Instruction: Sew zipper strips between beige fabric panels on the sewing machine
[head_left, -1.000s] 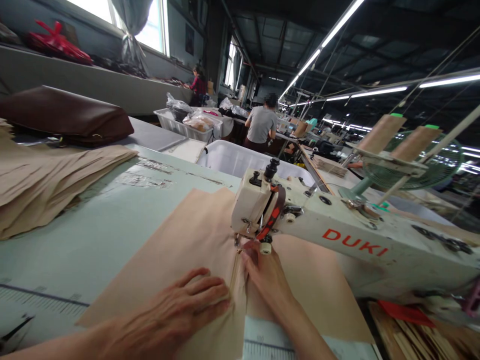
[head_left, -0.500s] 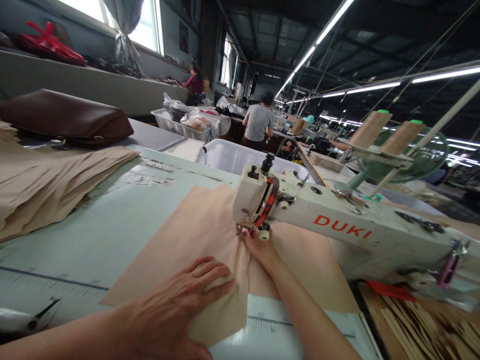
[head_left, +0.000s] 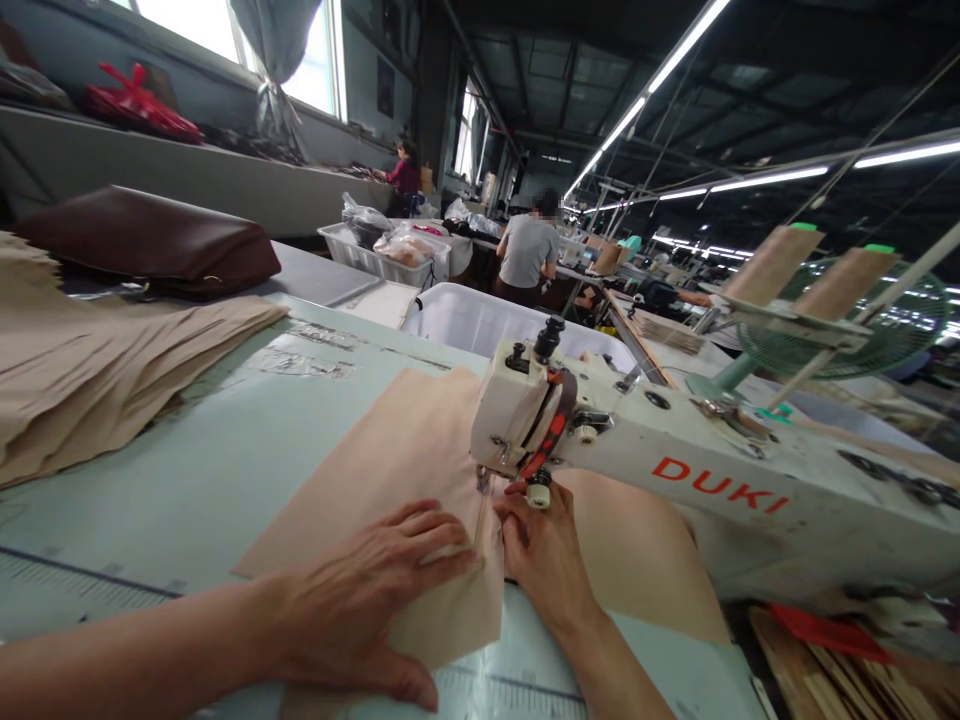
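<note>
A tan fabric piece lies flat on the pale green table and runs under the head of a white DUKI sewing machine. My left hand rests flat on the fabric left of the seam line, fingers stretched out, thumb at the near edge. My right hand lies on the fabric right of the seam, its fingertips just below the presser foot. The fingers of the right hand are close together and pressed down.
A stack of tan fabric pieces and a dark brown bag sit at the left. A white bin stands behind the machine. Two thread cones and a green fan are at the right. Other people work at far tables.
The fabric has fed further away under the needle, so less of it lies on the near side. Both hands stay on it beside the seam, the left one shifted slightly right.
</note>
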